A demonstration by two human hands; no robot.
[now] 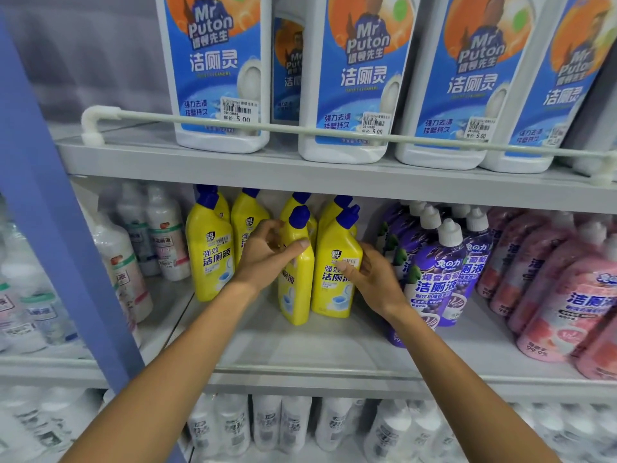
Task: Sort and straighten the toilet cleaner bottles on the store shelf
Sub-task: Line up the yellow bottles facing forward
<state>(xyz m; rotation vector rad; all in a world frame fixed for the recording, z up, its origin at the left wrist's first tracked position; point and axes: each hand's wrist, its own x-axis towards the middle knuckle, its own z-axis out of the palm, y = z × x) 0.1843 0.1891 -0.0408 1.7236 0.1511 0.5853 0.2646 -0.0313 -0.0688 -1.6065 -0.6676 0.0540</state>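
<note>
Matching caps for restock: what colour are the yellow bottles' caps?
Dark blue caps on the yellow bottles, seen in the head view.

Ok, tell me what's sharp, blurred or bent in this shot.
Head view: yellow bottles and left hand sharp; right hand slightly smeared; white bottles below blurred; top rail bows from the wide lens; light even, no harsh glare.

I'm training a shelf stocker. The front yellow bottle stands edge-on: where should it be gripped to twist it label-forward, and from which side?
I'd grip the turned yellow bottle round its upper body below the blue cap, coming from the front-left. Its narrow edge faces out and a neighbouring yellow bottle crowds its right; the left hand holds there.
</note>
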